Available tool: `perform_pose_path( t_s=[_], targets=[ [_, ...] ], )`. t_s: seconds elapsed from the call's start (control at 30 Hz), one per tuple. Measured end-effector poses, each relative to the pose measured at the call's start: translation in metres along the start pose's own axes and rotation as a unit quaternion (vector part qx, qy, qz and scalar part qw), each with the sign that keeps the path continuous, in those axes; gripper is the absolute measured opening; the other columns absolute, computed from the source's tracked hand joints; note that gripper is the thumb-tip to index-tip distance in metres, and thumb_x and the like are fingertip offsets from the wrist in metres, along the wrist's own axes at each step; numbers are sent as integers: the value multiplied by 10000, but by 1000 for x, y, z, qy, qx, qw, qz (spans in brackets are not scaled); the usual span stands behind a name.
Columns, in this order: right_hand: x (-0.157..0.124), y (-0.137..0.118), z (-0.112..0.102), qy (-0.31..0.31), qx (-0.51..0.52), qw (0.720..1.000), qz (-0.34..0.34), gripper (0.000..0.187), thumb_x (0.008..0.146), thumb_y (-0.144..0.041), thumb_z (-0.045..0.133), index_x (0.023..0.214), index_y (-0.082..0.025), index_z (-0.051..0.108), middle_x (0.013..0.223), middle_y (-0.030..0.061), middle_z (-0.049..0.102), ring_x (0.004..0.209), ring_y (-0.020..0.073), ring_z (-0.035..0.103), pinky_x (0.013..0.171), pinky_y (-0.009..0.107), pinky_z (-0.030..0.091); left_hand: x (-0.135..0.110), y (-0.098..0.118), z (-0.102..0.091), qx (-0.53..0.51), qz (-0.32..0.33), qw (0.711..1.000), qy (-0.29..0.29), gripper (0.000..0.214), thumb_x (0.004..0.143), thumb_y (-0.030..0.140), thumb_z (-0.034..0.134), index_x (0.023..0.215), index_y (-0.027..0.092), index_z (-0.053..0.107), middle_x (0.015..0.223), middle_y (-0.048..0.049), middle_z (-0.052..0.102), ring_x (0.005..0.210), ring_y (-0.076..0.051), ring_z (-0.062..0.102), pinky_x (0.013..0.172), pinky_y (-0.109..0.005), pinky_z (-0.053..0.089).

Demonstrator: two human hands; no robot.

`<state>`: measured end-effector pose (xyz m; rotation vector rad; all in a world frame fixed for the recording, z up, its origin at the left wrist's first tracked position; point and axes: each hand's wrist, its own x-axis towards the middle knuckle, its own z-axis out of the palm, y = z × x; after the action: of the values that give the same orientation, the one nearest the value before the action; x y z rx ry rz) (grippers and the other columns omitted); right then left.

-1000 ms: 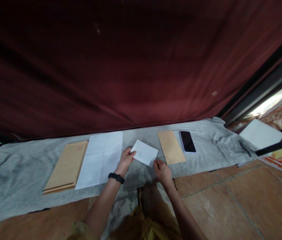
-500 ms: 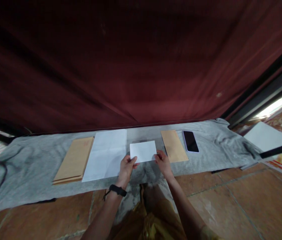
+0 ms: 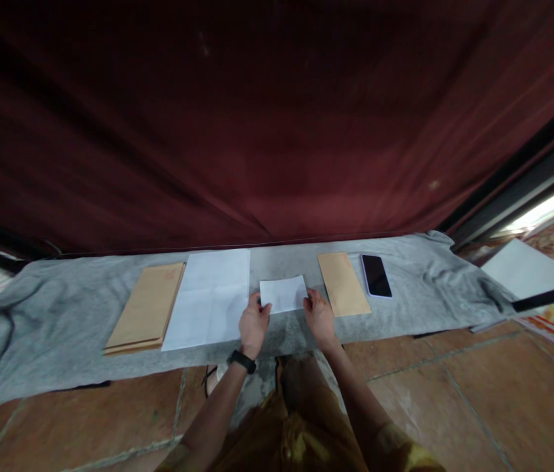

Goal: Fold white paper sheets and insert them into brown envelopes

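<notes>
Small white rectangular piece of paper (image 3: 283,295), its top edge slightly bowed, sits over the long grey cloth (image 3: 65,308), with the left hand's (image 3: 254,326) grip pinching its eight-o'clock corner and the right hand's (image 3: 320,318) pinching its four-o'clock edge, though the soft view hides the fingertips underneath. A large creased white paper sheet (image 3: 208,298) lies at nine o'clock from it; uneven pull between the hands could buckle the paper or slip it from one pinch.

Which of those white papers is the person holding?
The small white sheet, held between left hand and right hand. The larger white sheet lies on the grey cloth; another white piece lies far right.
</notes>
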<state>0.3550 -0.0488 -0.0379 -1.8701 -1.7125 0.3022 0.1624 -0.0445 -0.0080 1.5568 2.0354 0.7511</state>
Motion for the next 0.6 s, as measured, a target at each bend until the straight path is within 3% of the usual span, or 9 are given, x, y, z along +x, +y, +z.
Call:
perform_pose_path(
  t_s=[0.07,0.17,0.3,0.37,0.5,0.6],
  targets=[
    [-2,-1,0,1,-30,1000,-7,294,993,-209,418,1226,-170,592,1100,126,724,1034,242,679,916,328,471,-8,0,0,62,56,996,30,345,922,254,576,1258,179,570,968,-73,679,842,-223,670,705,-317,510],
    [-4,-3,0,-3,-65,998,-11,298,1001,-205,415,1244,-159,581,1074,130,718,1042,246,667,911,329,461,-23,-2,6,114,190,972,76,319,970,222,471,1262,159,581,1245,-145,619,1108,-259,626,928,-403,529],
    [-6,-5,1,-2,-91,996,-14,305,1007,-210,421,1260,-149,579,1057,134,710,1023,256,662,902,339,458,-43,-8,23,138,351,926,-1,372,997,228,439,1347,181,554,1452,-111,545,1371,-254,477,1129,-453,431],
    [-6,-5,1,4,-99,995,-11,305,1010,-216,422,1260,-149,584,1052,134,706,1016,260,659,905,348,460,-50,-10,31,158,370,915,-33,421,1003,257,443,1409,168,509,1509,-109,505,1433,-259,413,1162,-472,398],
    [-11,-6,1,23,-93,995,-11,317,1013,-238,432,1273,-156,595,1078,138,693,1043,265,644,931,383,474,-55,-13,34,185,361,913,-45,488,1014,309,424,1469,134,450,1541,-125,472,1467,-261,372,1187,-486,370],
    [-22,-8,2,23,-38,996,-71,351,1026,-263,405,1299,-164,602,1229,145,663,1168,258,605,1007,419,469,-54,-13,32,185,368,910,-51,493,1007,292,420,1475,138,451,1539,-123,475,1476,-256,358,1191,-487,368]
  ],
)
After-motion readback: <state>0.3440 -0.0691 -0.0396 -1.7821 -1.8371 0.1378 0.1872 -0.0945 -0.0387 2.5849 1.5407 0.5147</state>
